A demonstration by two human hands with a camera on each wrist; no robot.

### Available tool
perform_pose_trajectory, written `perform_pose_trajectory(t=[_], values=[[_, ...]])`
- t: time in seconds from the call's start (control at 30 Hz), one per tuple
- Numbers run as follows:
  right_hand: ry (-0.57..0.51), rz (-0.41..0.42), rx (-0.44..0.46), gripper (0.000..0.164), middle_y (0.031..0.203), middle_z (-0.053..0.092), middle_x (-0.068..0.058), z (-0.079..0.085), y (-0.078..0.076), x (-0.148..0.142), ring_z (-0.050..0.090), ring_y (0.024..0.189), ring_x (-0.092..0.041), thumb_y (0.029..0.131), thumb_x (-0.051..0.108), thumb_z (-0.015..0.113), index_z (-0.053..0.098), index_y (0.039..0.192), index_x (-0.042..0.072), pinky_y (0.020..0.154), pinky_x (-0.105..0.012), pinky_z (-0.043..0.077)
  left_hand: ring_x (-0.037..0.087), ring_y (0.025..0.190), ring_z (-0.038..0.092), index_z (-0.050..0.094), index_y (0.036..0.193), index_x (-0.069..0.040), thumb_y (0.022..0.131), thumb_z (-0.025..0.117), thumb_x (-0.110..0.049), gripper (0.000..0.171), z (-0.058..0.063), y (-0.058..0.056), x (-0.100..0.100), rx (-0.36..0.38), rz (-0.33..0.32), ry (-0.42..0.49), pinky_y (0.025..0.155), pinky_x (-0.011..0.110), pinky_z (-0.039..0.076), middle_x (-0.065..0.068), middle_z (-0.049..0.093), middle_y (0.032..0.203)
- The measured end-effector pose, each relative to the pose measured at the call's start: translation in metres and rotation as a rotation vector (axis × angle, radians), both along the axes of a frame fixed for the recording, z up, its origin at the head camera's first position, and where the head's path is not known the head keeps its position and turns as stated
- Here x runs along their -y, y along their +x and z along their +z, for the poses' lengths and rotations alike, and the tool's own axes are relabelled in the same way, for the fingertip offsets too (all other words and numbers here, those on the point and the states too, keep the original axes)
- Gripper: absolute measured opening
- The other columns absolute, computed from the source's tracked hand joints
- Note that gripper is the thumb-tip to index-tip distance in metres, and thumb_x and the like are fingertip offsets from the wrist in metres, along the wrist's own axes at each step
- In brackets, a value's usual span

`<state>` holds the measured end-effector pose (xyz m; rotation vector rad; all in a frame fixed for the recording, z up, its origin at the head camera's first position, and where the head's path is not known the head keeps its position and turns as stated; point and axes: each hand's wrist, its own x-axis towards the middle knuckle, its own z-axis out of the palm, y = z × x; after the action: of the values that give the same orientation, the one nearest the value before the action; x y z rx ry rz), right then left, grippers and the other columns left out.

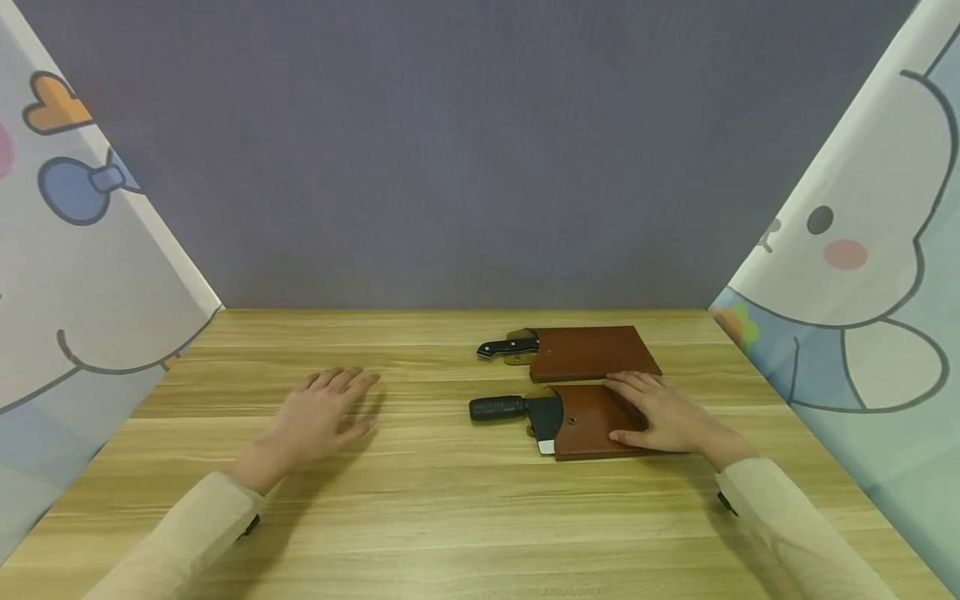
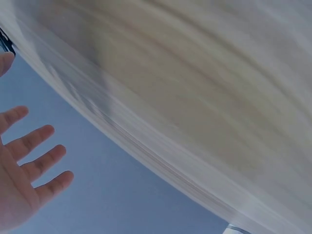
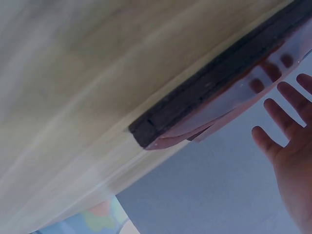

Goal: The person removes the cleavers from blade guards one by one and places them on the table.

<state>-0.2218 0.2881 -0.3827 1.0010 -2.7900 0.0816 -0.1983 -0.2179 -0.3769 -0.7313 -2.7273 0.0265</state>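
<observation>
"What lies around my fingers?"

"Below both sets is a pale yellowish table (image 1: pixel 420 517), its wood grain running from side to side. Well beyond your fingertips stands a plain grey-violet wall (image 1: pixel 480 158). Cartoon figures are printed on the left panel (image 1: pixel 97 275), out past your left fingers, and on the right panel (image 1: pixel 847 200), out past your right."

"And how are they set?"

"Those of your left hand (image 1: pixel 311 421) are extended and spread above the wood, holding nothing. Those of your right hand (image 1: pixel 663 415) are stretched out too, just above a sheath (image 1: pixel 588 425); the right wrist view shows a gap."

"What's in it?"

"A cleaver (image 1: pixel 510 407). Its black handle sticks out left of your right thumb, well apart from your left fingers. Between handle and leather shows some dark blade, pale at the edge. The glossy red-brown sheath has a stud near its mouth and mirrors your fingertips."

"And past those?"

"Just beyond your right fingertips lies a second sheath (image 1: pixel 592 352), also brown, holding a knife (image 1: pixel 510 347) with a black riveted handle."
</observation>
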Motion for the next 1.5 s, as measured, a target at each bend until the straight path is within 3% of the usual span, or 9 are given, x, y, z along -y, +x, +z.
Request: perform_pose_trajectory(t=[0.3,0.7,1.03,1.27,1.5], values=[[0.01,0.008,0.015,0.077,0.134,0.047,-0.011,0.0,0.003,0.007,0.042,0.123,-0.033,0.078,0.057,0.06,0.043,0.135,0.009,0.099,-0.055,0.034,0.033,0.115,0.051,0.047,0.133,-0.018,0.08,0.062,-0.048,0.063,0.0,0.002,-0.021,-0.015,-0.072,-0.022,0.094,0.051,0.042,0.012,0.054,0.128],[0.017,0.031,0.019,0.079,0.135,0.047,-0.008,-0.001,0.004,0.012,0.043,0.124,-0.032,0.077,0.06,0.059,0.043,0.135,0.01,0.1,-0.053,0.034,0.032,0.114,0.052,0.047,0.133,-0.018,0.083,0.059,-0.048,0.06,0.004,0.001,-0.049,0.008,-0.171,-0.045,0.094,0.051,0.042,0.01,0.056,0.126],[0.003,0.022,0.083,0.084,0.138,0.043,-0.008,0.001,0.005,0.017,0.04,0.126,-0.033,0.074,0.065,0.058,0.041,0.137,0.012,0.099,-0.056,0.034,0.03,0.11,0.055,0.047,0.132,-0.017,0.083,0.058,-0.047,0.058,0.006,-0.005,-0.069,-0.011,-0.248,-0.093,0.09,0.049,0.046,0.007,0.058,0.123],[-0.003,0.019,0.123,0.089,0.14,0.041,-0.009,0.003,0.005,0.019,0.038,0.127,-0.035,0.071,0.067,0.059,0.038,0.138,0.013,0.099,-0.059,0.032,0.029,0.111,0.055,0.045,0.134,-0.016,0.084,0.057,-0.047,0.059,0.011,-0.008,-0.084,0.011,-0.273,-0.119,0.094,0.048,0.044,0.007,0.057,0.125],[-0.006,0.009,0.188,0.097,0.143,0.037,-0.012,0.005,0.006,0.02,0.036,0.129,-0.037,0.067,0.07,0.062,0.034,0.141,0.014,0.098,-0.062,0.031,0.029,0.108,0.057,0.047,0.132,-0.015,0.083,0.059,-0.049,0.061,0.013,-0.013,-0.096,-0.007,-0.303,-0.126,0.088,0.047,0.048,0.008,0.057,0.124]])
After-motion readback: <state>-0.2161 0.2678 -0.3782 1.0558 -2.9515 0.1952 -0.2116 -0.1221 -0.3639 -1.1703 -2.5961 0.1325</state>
